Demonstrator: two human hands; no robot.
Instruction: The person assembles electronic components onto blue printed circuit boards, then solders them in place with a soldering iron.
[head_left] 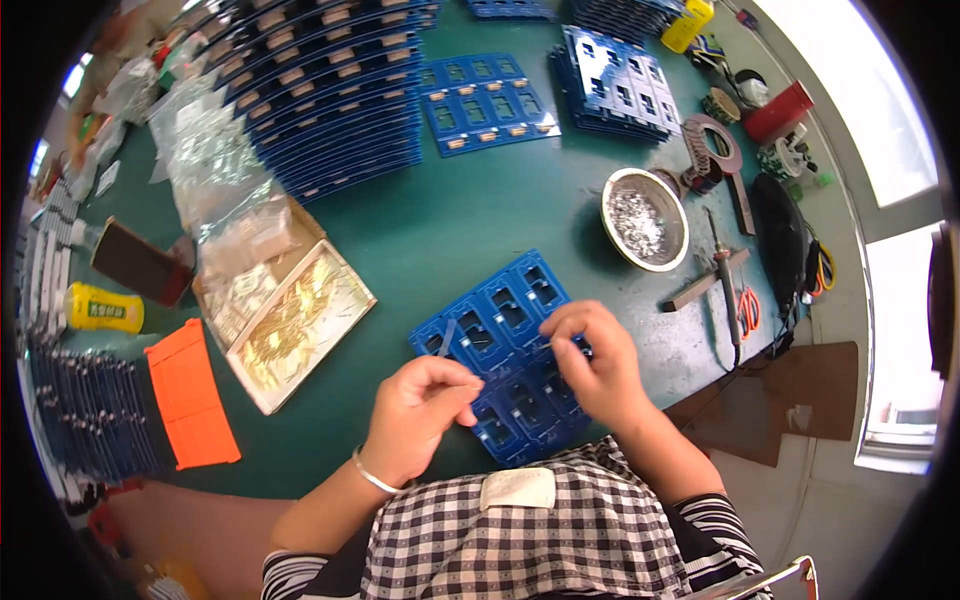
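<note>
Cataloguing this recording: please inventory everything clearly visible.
Panel: one, blue, beneath hands
Other panels: many, blue, far side, left
Bowl: one, silvery, right of panel
Parts tray: one, pale, left
Bags: several, clear, upper left
Bottles: two, yellow, left, top right
Flat piece: one, orange, left
Soldering iron: one, dark, right
Scissors: two, orange, yellow, right
Tape roll: one, pink, upper right
Cylinder: one, red, upper right
Table: one, green, centre
Apron: one, black-and-white, bottom
Left hand: one, bare, panel's left
Right hand: one, bare, panel's right

blue panel (506, 366): smooth, plastic-looking; bowl (657, 267): shiny metal; apron (500, 555): woven cloth; bags (205, 150): crinkled, glossy clear plastic
</note>
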